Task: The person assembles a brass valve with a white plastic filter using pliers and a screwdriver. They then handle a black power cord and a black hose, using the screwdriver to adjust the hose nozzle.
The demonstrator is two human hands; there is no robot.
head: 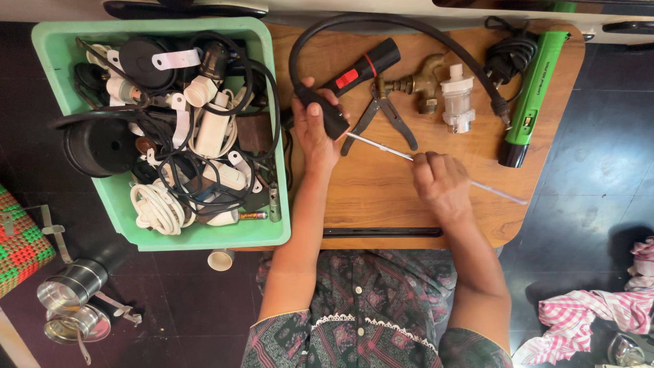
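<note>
- Wooden table (381, 197) carries the work; its near edge has a black strip (381, 232) lying along it.
- Left hand (315, 129) is wrapped around the black end of a hose (327, 112), fingers curled tight on it. The hose loops up and across the table to the right.
- Right hand (439, 180) is closed on a thin white rod (388, 148), fingers pressed together over it. The rod runs slantwise from just beside the left hand to the table's right part, sticking out on both sides of the fist.
- Black torch (364, 67) with a red button lies just above the left hand.
- Pliers (381, 112), a brass tap (422, 82) and a clear plastic fitting (457, 99) lie in a group beyond the rod.
- Green tube-shaped tool (535, 88) rests at the right edge, near a coiled black cable (507, 54).
- Green plastic bin (163, 129), left of the table, is full of cables and white pipe fittings.
</note>
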